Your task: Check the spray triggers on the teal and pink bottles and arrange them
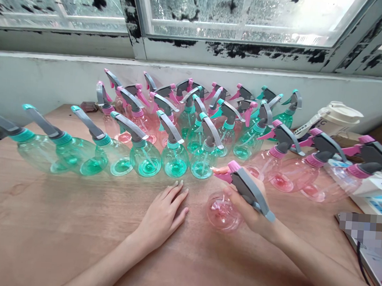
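The right hand (247,208) grips a rounded, translucent pink bottle (222,214) (left hand (163,211) loosely spread on the wooden table (103,224)).

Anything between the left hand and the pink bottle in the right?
Nothing visible: only tabletop shows between the left hand and the pink bottle, which the right hand grips at the neck.

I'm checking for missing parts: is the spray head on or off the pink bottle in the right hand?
Apparently on: the spray head tops the pink bottle, though the right hand hides the joint.
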Available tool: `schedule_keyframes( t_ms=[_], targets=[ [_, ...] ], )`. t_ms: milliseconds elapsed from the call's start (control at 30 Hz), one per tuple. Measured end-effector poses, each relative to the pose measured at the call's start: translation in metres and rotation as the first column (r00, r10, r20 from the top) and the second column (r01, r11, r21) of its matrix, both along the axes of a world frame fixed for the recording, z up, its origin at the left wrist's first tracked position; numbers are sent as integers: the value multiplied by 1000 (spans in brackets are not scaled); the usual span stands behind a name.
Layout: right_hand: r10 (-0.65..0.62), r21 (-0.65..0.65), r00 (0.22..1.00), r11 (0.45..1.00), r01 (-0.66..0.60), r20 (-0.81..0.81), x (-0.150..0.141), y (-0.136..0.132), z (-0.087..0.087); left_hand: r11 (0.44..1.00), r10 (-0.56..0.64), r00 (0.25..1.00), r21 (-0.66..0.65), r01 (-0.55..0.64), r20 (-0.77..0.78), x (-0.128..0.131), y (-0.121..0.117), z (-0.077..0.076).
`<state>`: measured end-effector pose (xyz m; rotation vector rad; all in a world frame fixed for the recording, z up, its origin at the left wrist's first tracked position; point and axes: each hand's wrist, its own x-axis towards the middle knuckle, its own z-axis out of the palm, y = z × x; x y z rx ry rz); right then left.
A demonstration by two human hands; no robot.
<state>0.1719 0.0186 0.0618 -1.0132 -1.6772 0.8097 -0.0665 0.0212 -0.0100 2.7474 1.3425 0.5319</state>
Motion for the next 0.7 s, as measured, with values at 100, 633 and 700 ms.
schedule_keyframes(
  t_ms=[100, 633, 700],
  targets=[
    [-11, 31, 1000, 999, 11, 13, 1, 1, 0, 1000, 3, 1000, -1, -3, -6, 0, 0, 0],
    [-91, 164, 967, 985, 52, 239, 16, -16, -39, 1000, 12, 1000, 0, -12, 19, -2, 3, -4],
    [-129, 203, 949, 977, 71, 288, 23, -22, -41, 1000, 7, 1000, 9, -8, 28, -2, 4, -5]
  ],
)
